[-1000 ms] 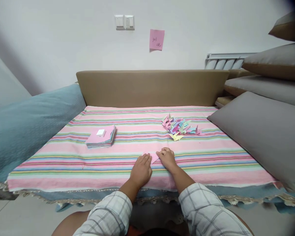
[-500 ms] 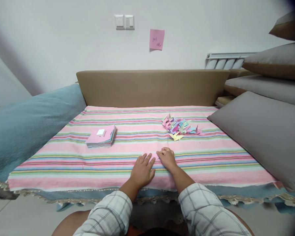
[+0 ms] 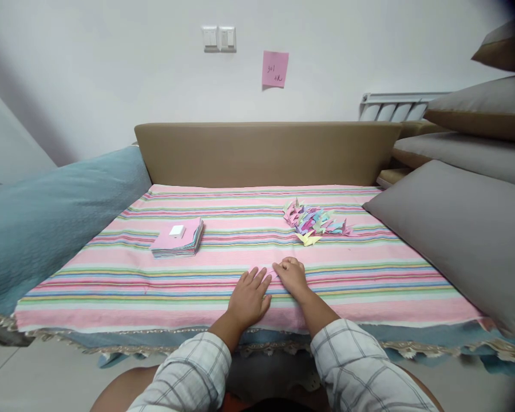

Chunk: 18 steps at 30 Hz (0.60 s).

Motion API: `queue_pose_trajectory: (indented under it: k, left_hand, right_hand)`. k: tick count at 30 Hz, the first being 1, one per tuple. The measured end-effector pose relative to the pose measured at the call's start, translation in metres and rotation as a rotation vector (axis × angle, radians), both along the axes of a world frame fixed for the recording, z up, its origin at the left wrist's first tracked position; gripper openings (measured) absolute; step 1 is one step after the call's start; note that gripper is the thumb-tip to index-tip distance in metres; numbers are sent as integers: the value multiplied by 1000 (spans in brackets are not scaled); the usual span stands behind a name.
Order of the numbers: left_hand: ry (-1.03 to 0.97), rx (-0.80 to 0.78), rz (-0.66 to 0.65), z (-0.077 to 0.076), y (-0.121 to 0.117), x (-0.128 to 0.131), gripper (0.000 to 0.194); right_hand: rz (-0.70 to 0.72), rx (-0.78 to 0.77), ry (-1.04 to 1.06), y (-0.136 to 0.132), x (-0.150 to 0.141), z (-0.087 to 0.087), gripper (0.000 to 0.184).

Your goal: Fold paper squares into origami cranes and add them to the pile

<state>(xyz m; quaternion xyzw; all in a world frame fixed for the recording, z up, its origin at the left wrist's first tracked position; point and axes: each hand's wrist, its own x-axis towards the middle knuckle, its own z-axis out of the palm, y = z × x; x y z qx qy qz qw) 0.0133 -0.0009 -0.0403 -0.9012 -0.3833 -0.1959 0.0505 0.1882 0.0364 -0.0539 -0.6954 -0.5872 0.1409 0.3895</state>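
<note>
A small piece of pink paper (image 3: 273, 273) lies on the striped cloth, mostly covered by my hands. My left hand (image 3: 249, 294) rests flat on its left part with the fingers stretched out. At the paper's right end, my right hand (image 3: 290, 276) has its fingers curled in, with thumb and forefinger pinched on the edge. Beyond my right hand lies a heap of folded paper cranes (image 3: 311, 220) in several colours, a yellow crane (image 3: 308, 238) nearest me. Farther left sits a stack of coloured square paper (image 3: 189, 243) with a small white block (image 3: 177, 231) on top.
The pink striped cloth (image 3: 111, 280) covers a sofa seat with a brown backrest (image 3: 266, 154). A blue-covered armrest (image 3: 68, 212) bounds the left side. Grey cushions (image 3: 463, 229) are piled on the right. On the wall are switches (image 3: 218, 39) and a pink note (image 3: 275, 69).
Both hands keep nearly the same place on the pink paper. The fold by my right fingertips looks slightly different, and the whole view has shifted a touch.
</note>
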Motion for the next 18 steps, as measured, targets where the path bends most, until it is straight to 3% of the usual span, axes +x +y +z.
queue_pose_trajectory:
  k: [18]
  left_hand:
    - [-1, -75, 19, 6, 1, 0, 48]
  right_hand:
    - [-6, 12, -22, -4, -2, 0, 25]
